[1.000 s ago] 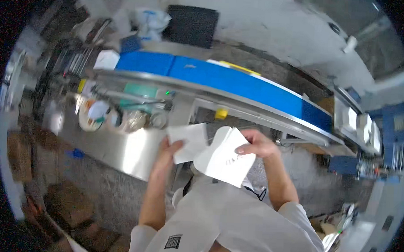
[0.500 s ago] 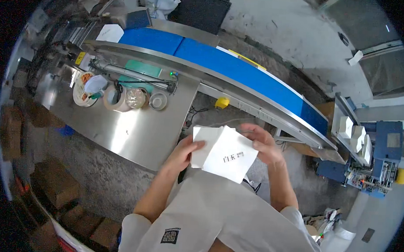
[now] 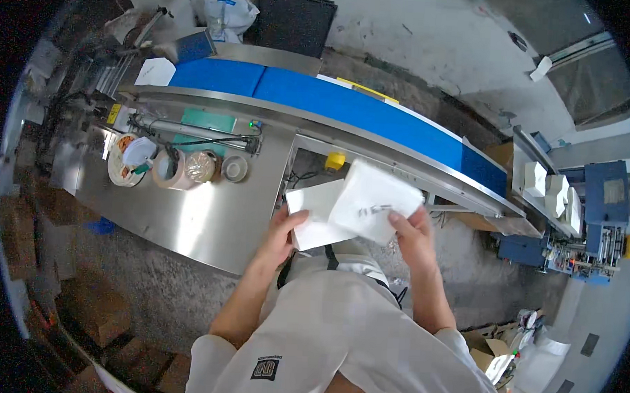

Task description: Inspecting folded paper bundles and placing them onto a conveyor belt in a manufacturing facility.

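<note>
My left hand [image 3: 279,236] is closed on the left edge of a flat white paper pack [image 3: 316,202], thumb on top. In my right hand [image 3: 414,237] is a second square white pack [image 3: 380,189] with dark print, pinched at its lower right corner and slightly blurred. This printed pack overlaps the right side of the other one, partly hiding it. Both packs are in front of my body, between the steel table [image 3: 222,224] and the open floor, on the near side of the blue conveyor belt [image 3: 361,114].
Tape rolls [image 3: 172,170], a metal bowl [image 3: 235,168] and a round white container [image 3: 124,161] stand on the table. A white pack [image 3: 155,71] lies at the belt's left end. Several white packs [image 3: 556,189] sit by the blue machine [image 3: 603,202] at right.
The two packs, held together before, have come apart in part: my right hand has taken the printed one up and to the right. My left hand keeps the other. The view has shifted slightly.
</note>
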Motion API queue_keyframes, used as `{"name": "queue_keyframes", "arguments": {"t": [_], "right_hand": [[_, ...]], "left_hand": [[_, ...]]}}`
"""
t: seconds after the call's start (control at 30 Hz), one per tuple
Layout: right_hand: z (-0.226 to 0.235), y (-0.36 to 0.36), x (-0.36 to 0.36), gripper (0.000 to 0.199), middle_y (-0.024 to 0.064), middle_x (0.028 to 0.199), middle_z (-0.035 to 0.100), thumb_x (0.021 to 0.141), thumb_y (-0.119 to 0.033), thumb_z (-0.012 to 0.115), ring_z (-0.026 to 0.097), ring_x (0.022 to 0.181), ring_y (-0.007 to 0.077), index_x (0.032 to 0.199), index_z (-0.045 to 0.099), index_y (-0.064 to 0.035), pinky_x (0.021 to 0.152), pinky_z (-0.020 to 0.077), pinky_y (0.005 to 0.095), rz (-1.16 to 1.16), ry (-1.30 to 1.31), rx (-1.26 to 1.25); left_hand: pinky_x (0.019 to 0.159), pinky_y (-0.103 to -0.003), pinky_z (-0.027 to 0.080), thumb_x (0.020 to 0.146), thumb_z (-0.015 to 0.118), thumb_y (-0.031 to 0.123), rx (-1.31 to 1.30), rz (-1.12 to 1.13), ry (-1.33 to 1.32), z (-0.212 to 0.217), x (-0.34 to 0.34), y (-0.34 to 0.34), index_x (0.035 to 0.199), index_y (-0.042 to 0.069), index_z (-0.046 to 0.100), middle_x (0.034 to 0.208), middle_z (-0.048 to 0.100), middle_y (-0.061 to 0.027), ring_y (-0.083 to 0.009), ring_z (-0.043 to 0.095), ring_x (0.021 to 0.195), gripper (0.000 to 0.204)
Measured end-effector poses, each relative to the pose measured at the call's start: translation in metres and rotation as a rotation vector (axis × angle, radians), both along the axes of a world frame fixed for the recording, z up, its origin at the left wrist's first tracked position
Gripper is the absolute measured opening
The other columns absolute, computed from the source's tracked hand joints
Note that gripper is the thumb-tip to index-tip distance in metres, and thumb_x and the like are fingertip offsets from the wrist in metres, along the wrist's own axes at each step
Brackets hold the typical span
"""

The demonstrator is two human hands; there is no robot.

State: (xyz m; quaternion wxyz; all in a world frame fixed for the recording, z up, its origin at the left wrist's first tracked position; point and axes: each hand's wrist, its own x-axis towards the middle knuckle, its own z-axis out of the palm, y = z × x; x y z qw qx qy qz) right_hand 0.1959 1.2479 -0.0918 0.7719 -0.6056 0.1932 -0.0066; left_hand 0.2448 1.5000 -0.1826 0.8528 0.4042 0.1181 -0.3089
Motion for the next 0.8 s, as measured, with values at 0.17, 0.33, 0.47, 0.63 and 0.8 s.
{"name": "queue_keyframes", "arguments": {"t": [0.17,0.33,0.47,0.63,0.8], "right_hand": [[0.031,0.015,0.006,0.043,0.0144,0.116,0.061,0.074,-0.001,0.073,0.05,0.122,0.0321,0.112,0.053,-0.0078,0.1,0.0411,0.0457,0.154,-0.611,-0.409],[0.013,0.005,0.008,0.04,0.0132,0.136,0.051,0.067,-0.004,0.078,0.038,0.132,0.0404,0.103,0.061,-0.0086,0.105,0.0371,0.0478,0.399,-0.677,-1.056],[0.007,0.01,0.004,0.057,0.0193,0.133,0.049,0.074,-0.001,0.074,0.044,0.128,0.0385,0.125,0.049,-0.0073,0.103,0.0405,0.0435,0.224,-0.48,-1.074],[-0.016,-0.014,0.009,0.05,0.0098,0.113,0.06,0.09,-0.018,0.064,0.06,0.101,0.0205,0.134,0.045,-0.0047,0.088,0.0482,0.0337,0.067,0.086,0.131],[-0.006,-0.01,0.016,0.056,0.013,0.107,0.064,0.088,-0.028,0.067,0.062,0.097,0.02,0.128,0.049,0.0062,0.082,0.0492,0.031,0.136,0.178,0.048]], "left_hand": [[0.087,-0.033,0.052,0.083,0.065,0.021,-0.064,-0.032,0.098,0.008,-0.004,-0.011,0.123,-0.002,0.053,0.111,0.064,-0.0099,-0.0195,0.064,0.1,0.047],[0.087,-0.033,0.051,0.085,0.062,0.018,-0.267,-0.014,0.148,-0.003,-0.004,-0.017,0.124,-0.002,0.052,0.112,0.064,-0.0101,-0.0188,0.063,0.1,0.045],[0.087,-0.032,0.051,0.086,0.062,0.02,-0.18,0.007,0.074,-0.001,-0.001,-0.013,0.124,-0.002,0.052,0.114,0.063,-0.0105,-0.0189,0.063,0.101,0.045],[0.085,-0.032,0.051,0.085,0.064,0.021,-0.115,-0.024,-0.012,0.026,0.014,-0.019,0.123,-0.002,0.052,0.113,0.063,-0.0107,-0.019,0.063,0.099,0.046],[0.08,-0.03,0.051,0.084,0.067,0.024,0.123,-0.134,-0.078,0.038,0.027,-0.032,0.121,-0.004,0.053,0.109,0.064,-0.0116,-0.0184,0.064,0.095,0.049]]}}
